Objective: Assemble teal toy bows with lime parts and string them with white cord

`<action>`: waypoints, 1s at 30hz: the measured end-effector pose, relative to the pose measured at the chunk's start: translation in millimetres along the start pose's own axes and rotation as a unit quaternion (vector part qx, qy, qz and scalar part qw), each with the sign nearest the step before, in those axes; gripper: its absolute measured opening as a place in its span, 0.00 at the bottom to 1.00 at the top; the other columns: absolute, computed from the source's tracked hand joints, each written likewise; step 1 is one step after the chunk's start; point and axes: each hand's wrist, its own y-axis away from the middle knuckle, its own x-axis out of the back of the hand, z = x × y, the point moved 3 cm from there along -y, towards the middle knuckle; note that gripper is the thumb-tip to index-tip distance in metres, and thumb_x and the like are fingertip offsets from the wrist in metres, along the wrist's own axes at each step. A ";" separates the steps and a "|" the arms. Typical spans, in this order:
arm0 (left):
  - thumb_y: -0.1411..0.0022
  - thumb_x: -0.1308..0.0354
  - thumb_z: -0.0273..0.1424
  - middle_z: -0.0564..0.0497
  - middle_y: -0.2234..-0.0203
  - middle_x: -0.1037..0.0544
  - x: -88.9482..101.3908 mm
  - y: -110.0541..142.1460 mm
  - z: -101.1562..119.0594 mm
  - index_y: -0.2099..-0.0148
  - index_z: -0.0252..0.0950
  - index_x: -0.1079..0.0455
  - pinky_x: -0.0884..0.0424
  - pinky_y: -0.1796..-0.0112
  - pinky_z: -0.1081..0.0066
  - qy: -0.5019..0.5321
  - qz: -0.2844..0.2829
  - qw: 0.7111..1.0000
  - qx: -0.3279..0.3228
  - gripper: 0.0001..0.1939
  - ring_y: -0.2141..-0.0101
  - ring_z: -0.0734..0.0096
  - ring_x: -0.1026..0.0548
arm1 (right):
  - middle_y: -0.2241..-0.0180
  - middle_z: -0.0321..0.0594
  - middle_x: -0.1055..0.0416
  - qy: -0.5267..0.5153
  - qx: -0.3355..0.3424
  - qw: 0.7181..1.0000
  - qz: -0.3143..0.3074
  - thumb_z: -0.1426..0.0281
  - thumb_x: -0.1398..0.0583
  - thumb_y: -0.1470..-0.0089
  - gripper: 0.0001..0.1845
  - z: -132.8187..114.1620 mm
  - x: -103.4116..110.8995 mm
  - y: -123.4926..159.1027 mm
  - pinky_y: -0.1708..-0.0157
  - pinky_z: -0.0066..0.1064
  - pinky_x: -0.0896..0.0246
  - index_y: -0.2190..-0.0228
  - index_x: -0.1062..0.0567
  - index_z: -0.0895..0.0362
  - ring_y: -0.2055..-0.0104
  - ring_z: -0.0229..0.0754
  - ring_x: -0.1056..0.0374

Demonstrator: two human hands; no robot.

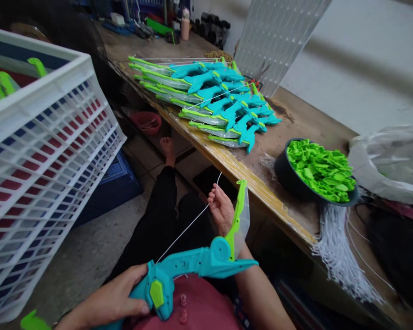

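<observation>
My left hand (pixel 113 298) is wrapped round the grip of a teal toy bow (pixel 192 263) with a lime green button, held over my lap. My right hand (pixel 221 208) is pinched on a thin white string (pixel 186 231) that runs from the bow's grip up past my fingers. The bow's lime green limb tip (pixel 240 215) with a clear blade stands just right of my right hand. A stack of finished teal and green bows (pixel 213 98) lies on the wooden workbench (pixel 296 123) ahead.
A black bowl of small lime green parts (pixel 318 169) sits on the bench at right, with a bundle of white strings (pixel 337 250) hanging over the edge and a plastic bag (pixel 392 160) beyond. A white lattice crate (pixel 44 169) stands at left. A red basin (pixel 146 121) lies under the bench.
</observation>
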 end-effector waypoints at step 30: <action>0.45 0.39 0.51 0.43 0.46 0.19 7.1 19.9 -89.4 0.46 0.43 0.22 0.26 0.45 0.51 -0.224 0.311 0.923 0.031 0.28 0.46 0.42 0.22 | 0.69 0.37 0.32 0.638 0.412 0.650 0.022 0.72 0.44 0.40 0.08 -65.1 10.3 42.3 0.65 0.33 0.42 0.71 0.27 0.55 0.67 0.41 0.34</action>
